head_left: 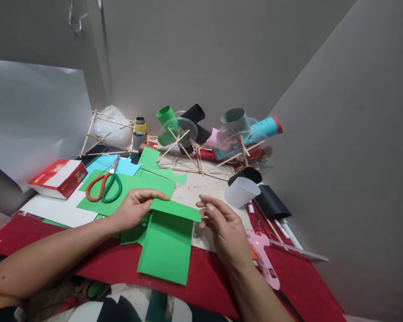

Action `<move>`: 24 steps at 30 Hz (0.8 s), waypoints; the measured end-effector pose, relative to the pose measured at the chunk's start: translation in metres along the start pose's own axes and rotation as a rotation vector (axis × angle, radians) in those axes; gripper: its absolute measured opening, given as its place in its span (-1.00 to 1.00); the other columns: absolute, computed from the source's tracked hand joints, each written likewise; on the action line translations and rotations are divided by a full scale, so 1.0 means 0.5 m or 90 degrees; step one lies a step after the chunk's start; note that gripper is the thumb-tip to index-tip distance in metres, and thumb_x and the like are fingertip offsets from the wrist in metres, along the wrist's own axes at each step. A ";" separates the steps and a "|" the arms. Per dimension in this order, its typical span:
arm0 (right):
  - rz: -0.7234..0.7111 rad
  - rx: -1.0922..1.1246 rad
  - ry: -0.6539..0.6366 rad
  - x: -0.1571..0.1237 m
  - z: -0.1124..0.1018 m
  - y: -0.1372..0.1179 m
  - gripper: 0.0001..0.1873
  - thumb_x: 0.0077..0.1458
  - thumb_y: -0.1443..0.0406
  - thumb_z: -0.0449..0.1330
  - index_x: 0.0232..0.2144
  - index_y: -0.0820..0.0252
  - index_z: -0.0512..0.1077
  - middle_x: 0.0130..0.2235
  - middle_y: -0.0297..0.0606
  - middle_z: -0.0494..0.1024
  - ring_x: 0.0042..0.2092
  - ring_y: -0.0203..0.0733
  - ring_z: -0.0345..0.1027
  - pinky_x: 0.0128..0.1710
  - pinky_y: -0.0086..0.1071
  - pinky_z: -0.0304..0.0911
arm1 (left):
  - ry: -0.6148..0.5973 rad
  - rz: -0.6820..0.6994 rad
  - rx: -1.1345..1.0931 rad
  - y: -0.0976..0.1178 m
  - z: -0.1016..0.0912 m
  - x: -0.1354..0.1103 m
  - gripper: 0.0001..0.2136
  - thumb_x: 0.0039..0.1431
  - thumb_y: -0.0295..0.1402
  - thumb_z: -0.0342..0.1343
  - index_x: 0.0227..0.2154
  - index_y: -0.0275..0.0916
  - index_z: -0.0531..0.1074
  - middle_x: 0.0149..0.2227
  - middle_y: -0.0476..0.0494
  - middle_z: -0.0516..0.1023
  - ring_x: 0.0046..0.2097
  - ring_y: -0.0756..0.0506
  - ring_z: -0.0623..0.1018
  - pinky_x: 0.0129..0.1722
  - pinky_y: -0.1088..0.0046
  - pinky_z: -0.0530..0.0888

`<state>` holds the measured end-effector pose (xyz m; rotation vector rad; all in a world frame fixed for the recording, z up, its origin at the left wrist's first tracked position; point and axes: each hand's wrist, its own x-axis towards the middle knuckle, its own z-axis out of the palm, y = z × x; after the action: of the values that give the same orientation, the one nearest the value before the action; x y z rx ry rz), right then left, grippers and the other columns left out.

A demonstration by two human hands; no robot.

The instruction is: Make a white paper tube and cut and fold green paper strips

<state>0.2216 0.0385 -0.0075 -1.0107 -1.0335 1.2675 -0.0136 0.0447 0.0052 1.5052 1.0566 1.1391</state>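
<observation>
My left hand (134,208) is closed on the upper left edge of a green paper sheet (168,243), thumb on top of its folded top strip. The sheet lies on the red table cover (208,277) and hangs toward me. My right hand (221,226) sits just right of the fold, fingers loosely curled and apart, its fingertips next to the strip's right end but not gripping it. More green paper (137,183) lies under and behind the left hand.
Orange and green scissors (104,187) rest on green paper at left, beside a red tissue box (58,178). A pink glue gun (263,257) lies at right. A clear plastic cup (241,191), black paper rolls (272,201) and skewer-stick wheel models (188,143) stand behind.
</observation>
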 end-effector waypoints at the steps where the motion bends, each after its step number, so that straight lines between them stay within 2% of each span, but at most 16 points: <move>1: 0.005 0.017 0.017 0.001 0.000 -0.001 -0.71 -0.01 0.08 0.33 -0.32 0.15 0.58 -0.40 -0.29 0.55 -0.49 -0.35 0.32 -0.57 -0.51 0.25 | 0.008 0.026 0.030 -0.002 -0.002 -0.001 -0.82 0.12 -0.36 0.14 -0.29 -0.24 0.63 -0.29 -0.15 0.66 -0.31 -0.07 0.56 -0.28 0.44 0.45; 3: 0.042 0.029 0.022 0.000 0.000 -0.003 -0.64 -0.03 0.01 0.32 -0.47 0.21 0.55 -0.56 -0.35 0.45 -0.59 -0.39 0.23 -0.64 -0.54 0.16 | 0.015 0.078 0.086 -0.004 -0.003 -0.003 -0.77 0.12 -0.47 0.08 -0.27 -0.20 0.63 -0.26 -0.13 0.67 -0.23 -0.08 0.60 -0.17 0.42 0.48; 6: 0.123 -0.003 -0.056 -0.006 0.002 -0.002 -0.53 0.00 -0.06 0.27 -0.58 0.24 0.48 -0.68 -0.38 0.38 -0.68 -0.43 0.14 -0.68 -0.54 0.06 | 0.004 0.176 0.149 -0.007 -0.001 -0.007 -0.70 0.10 -0.55 0.02 -0.24 -0.17 0.63 -0.22 -0.12 0.67 -0.15 -0.10 0.62 -0.08 0.38 0.50; 9: 0.186 -0.005 -0.155 -0.012 0.009 0.000 -0.53 0.01 -0.03 0.28 -0.63 0.23 0.41 -0.72 -0.40 0.34 -0.68 -0.42 0.13 -0.68 -0.55 0.04 | -0.035 0.251 0.194 -0.010 0.001 -0.009 -0.68 0.12 -0.56 0.01 -0.22 -0.17 0.62 -0.19 -0.15 0.67 -0.13 -0.10 0.63 -0.07 0.37 0.52; 11: 0.232 0.028 -0.165 -0.015 0.013 0.001 -0.59 -0.09 0.03 0.37 -0.61 0.22 0.40 -0.69 -0.43 0.35 -0.67 -0.43 0.14 -0.69 -0.56 0.06 | -0.067 0.271 0.209 -0.011 0.002 -0.010 -0.67 0.12 -0.57 0.00 -0.20 -0.17 0.62 -0.17 -0.16 0.66 -0.13 -0.10 0.63 -0.09 0.38 0.53; 13: 0.258 0.055 -0.143 -0.014 0.016 0.000 -0.63 -0.21 0.08 0.45 -0.57 0.22 0.43 -0.66 -0.46 0.36 -0.66 -0.45 0.13 -0.69 -0.57 0.10 | -0.082 0.266 0.201 -0.011 0.003 -0.010 -0.66 0.11 -0.57 -0.01 -0.19 -0.18 0.62 -0.15 -0.16 0.66 -0.11 -0.10 0.63 -0.08 0.39 0.53; 15: 0.251 0.046 -0.122 -0.012 0.016 -0.001 -0.62 -0.27 0.10 0.48 -0.55 0.22 0.45 -0.66 -0.47 0.36 -0.66 -0.46 0.13 -0.68 -0.58 0.12 | -0.076 0.219 0.167 -0.008 0.003 -0.009 -0.65 0.10 -0.57 -0.01 -0.20 -0.17 0.62 -0.16 -0.14 0.66 -0.09 -0.10 0.62 -0.04 0.38 0.50; 17: 0.222 0.012 -0.112 -0.011 0.016 -0.001 -0.63 -0.25 0.08 0.47 -0.55 0.22 0.46 -0.68 -0.47 0.36 -0.67 -0.46 0.12 -0.69 -0.59 0.11 | -0.071 0.126 0.119 -0.002 0.004 -0.006 -0.67 0.08 -0.55 0.01 -0.22 -0.17 0.63 -0.17 -0.11 0.66 -0.09 -0.10 0.61 -0.01 0.38 0.47; 21: 0.145 -0.052 -0.098 -0.011 0.017 0.002 -0.65 -0.19 0.07 0.44 -0.53 0.21 0.48 -0.66 -0.45 0.37 -0.65 -0.44 0.16 -0.67 -0.56 0.11 | -0.078 -0.084 -0.020 0.011 0.007 0.003 -0.79 0.09 -0.38 0.16 -0.23 -0.22 0.62 -0.24 -0.14 0.66 -0.21 -0.10 0.59 -0.17 0.42 0.48; 24: 0.108 -0.070 -0.090 -0.013 0.017 0.005 -0.65 -0.18 0.07 0.43 -0.53 0.21 0.48 -0.58 -0.41 0.43 -0.61 -0.41 0.21 -0.63 -0.54 0.17 | -0.093 -0.172 -0.151 0.012 0.009 0.011 -0.60 0.06 -0.23 0.26 -0.02 -0.22 0.52 -0.27 -0.15 0.62 -0.31 -0.04 0.56 -0.30 0.49 0.45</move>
<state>0.2123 0.0323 -0.0081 -1.1229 -1.1557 1.4502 -0.0074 0.0480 0.0111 1.1995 0.9550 0.9145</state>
